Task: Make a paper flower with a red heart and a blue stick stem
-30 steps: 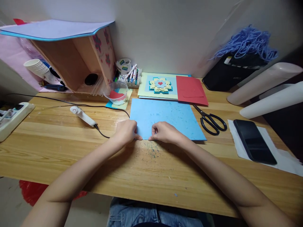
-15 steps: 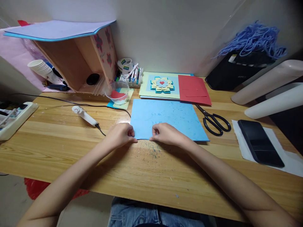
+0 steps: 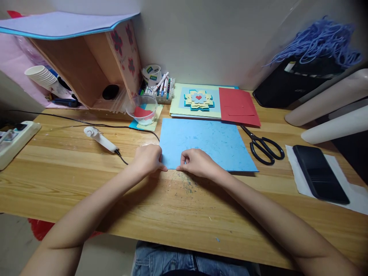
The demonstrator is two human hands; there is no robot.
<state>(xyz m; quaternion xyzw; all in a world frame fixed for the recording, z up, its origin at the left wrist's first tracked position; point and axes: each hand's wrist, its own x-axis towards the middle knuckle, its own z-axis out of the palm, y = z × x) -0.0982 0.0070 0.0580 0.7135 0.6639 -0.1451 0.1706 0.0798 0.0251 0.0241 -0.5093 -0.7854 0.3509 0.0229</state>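
Note:
A blue sheet of card point(image 3: 207, 142) lies flat on the wooden table, with darker blue smudges across its surface. At its near left corner, my left hand point(image 3: 149, 156) pinches the edge between thumb and curled fingers. A short way to the right along the same near edge, my right hand point(image 3: 197, 161) also pinches the card, its fingertips folded in. Dark specks mark the wood just in front of the sheet. Black-handled scissors point(image 3: 263, 147) rest to the right of the card, and a white corded hot glue gun point(image 3: 101, 138) lies to the left.
Behind the card are a layered paper flower point(image 3: 199, 100) on pale yellow sheets and a red sheet point(image 3: 240, 103). A clear plastic tub point(image 3: 142, 111), a marker set point(image 3: 163, 92) and a wooden box point(image 3: 83, 69) stand at the back left. A black phone point(image 3: 320, 172) lies at right.
My right hand has slid slightly left along the near edge, closer to my left hand. The edge gap seen between the hands now looks closed. The camera view has shifted a little.

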